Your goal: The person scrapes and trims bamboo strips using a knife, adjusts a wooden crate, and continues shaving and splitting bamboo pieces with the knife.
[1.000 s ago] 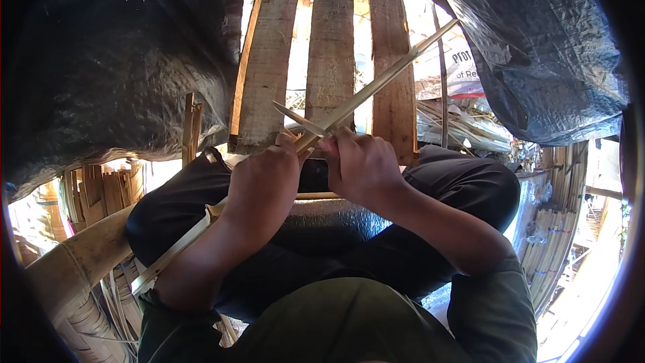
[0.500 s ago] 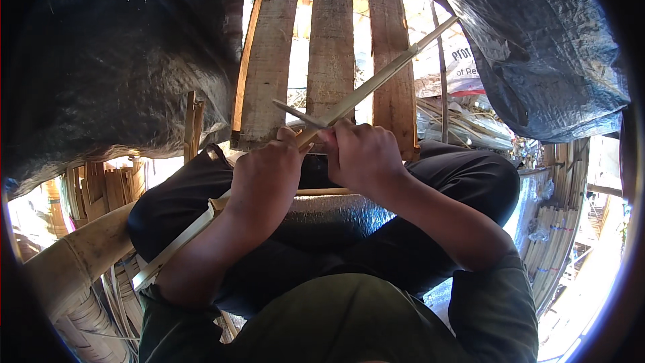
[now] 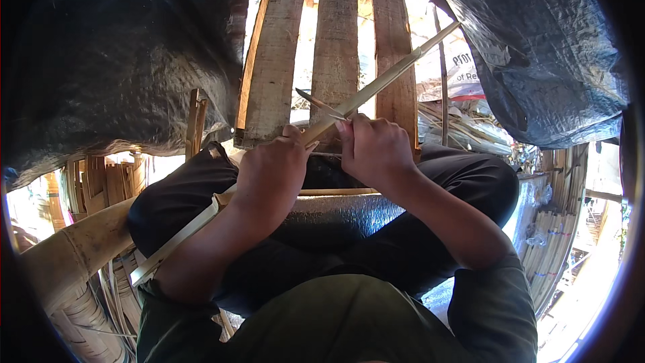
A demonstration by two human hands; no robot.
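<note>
A long pale bamboo strip (image 3: 390, 75) slants from beside my left forearm up to the far right, over wooden slats. My left hand (image 3: 272, 168) is closed around it at the middle, above my lap. Close by, my right hand (image 3: 377, 151) grips a knife (image 3: 314, 101); its handle is hidden in my fingers. The blade crosses the strip just beyond my left hand, pointing to the far left. A small curl of shaving seems to stand at my left fingertips.
Wooden slats (image 3: 334, 40) with gaps stand ahead of my knees. Dark plastic sheeting (image 3: 134, 60) hangs at both sides. A thick bamboo pole (image 3: 87, 242) lies at my left, and bundled strips (image 3: 547, 242) stand at my right. A shiny sheet (image 3: 342, 215) lies across my lap.
My right hand and the knife have slid a little up and right along the strip, away from my left hand. The left hand has barely moved and still holds the strip.
</note>
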